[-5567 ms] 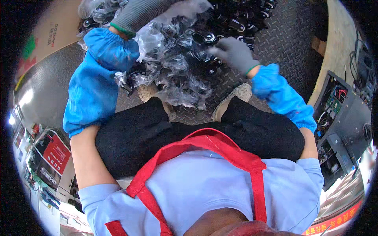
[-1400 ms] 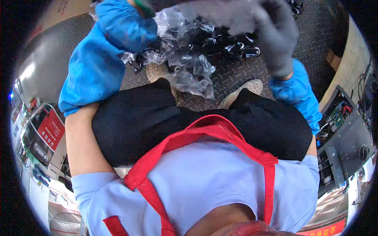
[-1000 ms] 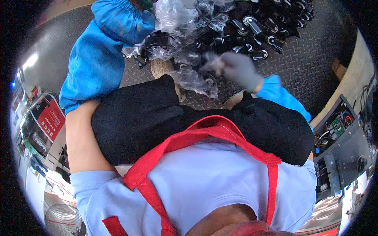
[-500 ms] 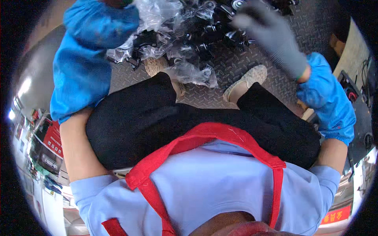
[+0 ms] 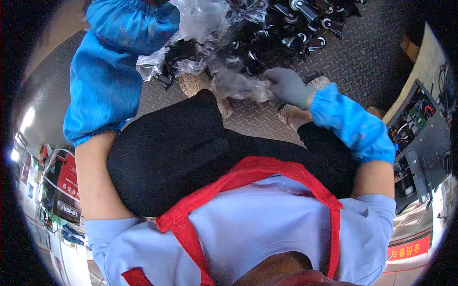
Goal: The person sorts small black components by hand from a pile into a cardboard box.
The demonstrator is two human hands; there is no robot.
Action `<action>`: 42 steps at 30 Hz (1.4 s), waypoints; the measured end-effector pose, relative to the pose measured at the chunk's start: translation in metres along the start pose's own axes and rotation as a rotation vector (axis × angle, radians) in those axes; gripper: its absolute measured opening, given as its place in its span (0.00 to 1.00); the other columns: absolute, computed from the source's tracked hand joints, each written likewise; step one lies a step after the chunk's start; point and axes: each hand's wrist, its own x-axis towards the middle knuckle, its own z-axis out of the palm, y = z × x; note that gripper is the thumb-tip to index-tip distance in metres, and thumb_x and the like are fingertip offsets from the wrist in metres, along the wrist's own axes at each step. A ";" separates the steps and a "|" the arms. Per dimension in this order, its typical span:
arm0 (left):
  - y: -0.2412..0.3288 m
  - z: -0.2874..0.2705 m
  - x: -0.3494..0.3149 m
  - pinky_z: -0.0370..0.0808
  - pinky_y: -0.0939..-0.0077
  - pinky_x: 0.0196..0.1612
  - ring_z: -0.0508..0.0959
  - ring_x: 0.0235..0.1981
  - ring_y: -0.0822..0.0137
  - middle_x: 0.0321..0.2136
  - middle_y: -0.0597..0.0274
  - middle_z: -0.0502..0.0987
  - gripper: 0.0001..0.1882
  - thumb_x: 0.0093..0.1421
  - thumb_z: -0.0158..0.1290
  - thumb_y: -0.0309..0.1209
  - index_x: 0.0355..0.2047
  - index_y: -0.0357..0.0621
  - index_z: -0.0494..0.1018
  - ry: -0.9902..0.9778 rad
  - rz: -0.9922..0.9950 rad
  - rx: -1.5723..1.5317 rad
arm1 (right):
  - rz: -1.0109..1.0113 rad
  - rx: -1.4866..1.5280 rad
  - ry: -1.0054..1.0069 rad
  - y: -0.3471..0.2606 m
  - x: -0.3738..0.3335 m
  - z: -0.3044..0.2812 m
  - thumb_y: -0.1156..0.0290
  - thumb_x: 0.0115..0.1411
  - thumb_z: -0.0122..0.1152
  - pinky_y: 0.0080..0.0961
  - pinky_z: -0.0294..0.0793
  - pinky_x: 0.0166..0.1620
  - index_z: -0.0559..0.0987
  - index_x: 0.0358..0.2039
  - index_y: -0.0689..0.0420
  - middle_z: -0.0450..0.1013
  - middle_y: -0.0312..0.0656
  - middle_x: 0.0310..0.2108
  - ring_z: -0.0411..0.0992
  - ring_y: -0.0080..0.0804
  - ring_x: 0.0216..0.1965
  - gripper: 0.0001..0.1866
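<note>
My right hand [image 5: 288, 87], in a grey glove, is closed on the edge of a crumpled clear plastic bag [image 5: 238, 86] just above the floor between my feet. Beyond it lies a loose pile of black caster wheels [image 5: 305, 40] with shiny metal parts. More clear plastic [image 5: 198, 21] covers the left side of that pile. My left arm, in a blue sleeve cover [image 5: 131, 26], reaches forward beside this plastic. The left hand itself lies past the top edge, so its fingers do not show.
Dark tread-plate flooring [image 5: 362, 62] lies under the pile and my shoes [image 5: 193, 83]. On the right stands an opened dark case [image 5: 415, 124] with wires and a green circuit board. A red and black box [image 5: 67, 183] is at the far left.
My right hand has come back from the casters, nearer and to the left, and has taken hold of the plastic bag. The left arm has shifted slightly right.
</note>
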 end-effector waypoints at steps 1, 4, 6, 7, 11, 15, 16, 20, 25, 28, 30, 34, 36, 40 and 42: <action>0.002 -0.002 -0.003 0.74 0.75 0.42 0.77 0.36 0.70 0.33 0.61 0.79 0.17 0.54 0.60 0.31 0.42 0.36 0.74 0.021 0.002 0.001 | 0.003 0.051 -0.005 -0.023 -0.007 -0.030 0.66 0.55 0.61 0.37 0.74 0.42 0.78 0.41 0.59 0.75 0.50 0.35 0.75 0.46 0.39 0.15; 0.016 -0.015 -0.017 0.74 0.75 0.42 0.77 0.36 0.70 0.32 0.61 0.79 0.17 0.54 0.60 0.31 0.42 0.36 0.75 0.110 0.001 0.025 | -0.068 0.067 0.302 -0.046 -0.014 -0.109 0.66 0.52 0.64 0.32 0.75 0.42 0.79 0.41 0.57 0.77 0.47 0.33 0.77 0.41 0.37 0.16; 0.024 -0.022 -0.021 0.74 0.74 0.43 0.77 0.38 0.69 0.35 0.59 0.79 0.21 0.52 0.62 0.33 0.45 0.37 0.74 0.119 0.029 0.018 | -0.280 -0.207 0.482 -0.054 -0.007 -0.173 0.70 0.59 0.61 0.24 0.74 0.44 0.78 0.43 0.59 0.77 0.40 0.37 0.75 0.26 0.40 0.12; 0.029 -0.021 -0.021 0.74 0.73 0.44 0.77 0.39 0.68 0.37 0.58 0.78 0.23 0.51 0.63 0.34 0.46 0.37 0.74 0.206 0.048 0.237 | -0.242 -0.143 0.525 -0.059 -0.003 -0.193 0.72 0.60 0.59 0.23 0.74 0.42 0.77 0.43 0.59 0.77 0.38 0.37 0.74 0.24 0.38 0.11; 0.028 -0.019 0.002 0.72 0.69 0.50 0.76 0.44 0.62 0.42 0.55 0.77 0.30 0.46 0.65 0.35 0.49 0.37 0.72 0.124 -0.081 0.140 | -0.172 -0.242 0.709 -0.030 0.005 -0.225 0.69 0.60 0.61 0.19 0.73 0.39 0.78 0.41 0.60 0.77 0.36 0.32 0.72 0.18 0.34 0.11; 0.005 0.014 0.004 0.74 0.68 0.46 0.78 0.41 0.59 0.40 0.53 0.78 0.26 0.50 0.61 0.36 0.49 0.41 0.71 0.164 0.223 0.344 | -0.207 -0.013 0.789 -0.052 0.018 -0.229 0.66 0.60 0.61 0.18 0.72 0.39 0.79 0.41 0.61 0.77 0.35 0.32 0.72 0.18 0.34 0.13; -0.029 0.021 0.005 0.75 0.65 0.47 0.79 0.43 0.53 0.41 0.49 0.78 0.30 0.54 0.59 0.42 0.54 0.43 0.69 0.150 0.302 0.522 | -0.284 0.104 0.759 -0.068 0.025 -0.228 0.67 0.60 0.60 0.17 0.72 0.39 0.79 0.42 0.61 0.77 0.35 0.32 0.72 0.18 0.35 0.13; -0.041 0.055 0.020 0.73 0.68 0.47 0.78 0.43 0.61 0.42 0.55 0.79 0.24 0.53 0.59 0.32 0.51 0.40 0.72 0.106 0.052 0.273 | -0.337 0.241 0.569 -0.071 0.036 -0.235 0.67 0.61 0.59 0.18 0.73 0.38 0.78 0.45 0.59 0.76 0.33 0.36 0.71 0.18 0.35 0.14; -0.080 0.029 -0.014 0.73 0.63 0.49 0.78 0.43 0.48 0.42 0.44 0.77 0.24 0.49 0.53 0.30 0.50 0.43 0.73 0.220 -0.047 0.569 | 0.027 -0.016 0.701 -0.011 0.030 -0.268 0.64 0.57 0.63 0.24 0.75 0.40 0.76 0.48 0.60 0.76 0.39 0.40 0.74 0.26 0.38 0.20; -0.081 0.023 -0.024 0.72 0.65 0.51 0.77 0.45 0.48 0.43 0.43 0.77 0.26 0.47 0.52 0.28 0.50 0.41 0.73 0.244 -0.282 0.391 | -0.050 -0.142 0.496 -0.014 0.037 -0.245 0.61 0.57 0.62 0.28 0.74 0.44 0.77 0.46 0.61 0.77 0.44 0.41 0.75 0.31 0.42 0.21; -0.076 0.021 -0.028 0.71 0.71 0.51 0.78 0.45 0.54 0.44 0.45 0.78 0.25 0.46 0.51 0.24 0.49 0.38 0.73 0.252 -0.260 0.453 | -0.082 -0.108 0.523 -0.021 0.059 -0.228 0.58 0.58 0.61 0.29 0.72 0.48 0.77 0.46 0.63 0.76 0.46 0.43 0.74 0.34 0.44 0.23; -0.050 0.019 -0.032 0.71 0.74 0.49 0.77 0.43 0.62 0.40 0.53 0.79 0.21 0.47 0.53 0.19 0.44 0.37 0.74 0.311 -0.215 0.215 | 0.083 0.572 0.439 -0.051 0.109 -0.216 0.41 0.58 0.54 0.36 0.74 0.40 0.76 0.39 0.65 0.76 0.49 0.33 0.75 0.41 0.33 0.33; -0.089 0.014 -0.042 0.73 0.73 0.50 0.77 0.42 0.65 0.42 0.57 0.78 0.23 0.52 0.58 0.23 0.50 0.37 0.70 0.272 -0.029 0.190 | 0.102 0.342 0.360 -0.061 0.128 -0.224 0.32 0.54 0.52 0.37 0.72 0.35 0.79 0.33 0.65 0.75 0.44 0.25 0.73 0.37 0.27 0.40; -0.075 0.033 -0.026 0.72 0.68 0.51 0.76 0.44 0.60 0.41 0.60 0.77 0.19 0.53 0.57 0.25 0.47 0.42 0.72 0.277 0.259 0.390 | 0.055 0.387 0.095 -0.052 0.139 -0.218 0.26 0.47 0.55 0.32 0.71 0.49 0.79 0.45 0.64 0.75 0.51 0.45 0.73 0.38 0.44 0.48; -0.041 0.043 -0.021 0.71 0.66 0.49 0.75 0.44 0.58 0.39 0.57 0.76 0.16 0.50 0.56 0.26 0.42 0.42 0.74 0.249 0.249 0.188 | 0.055 0.902 -0.165 -0.049 0.127 -0.213 0.41 0.60 0.54 0.28 0.74 0.44 0.79 0.44 0.61 0.77 0.42 0.43 0.75 0.32 0.39 0.31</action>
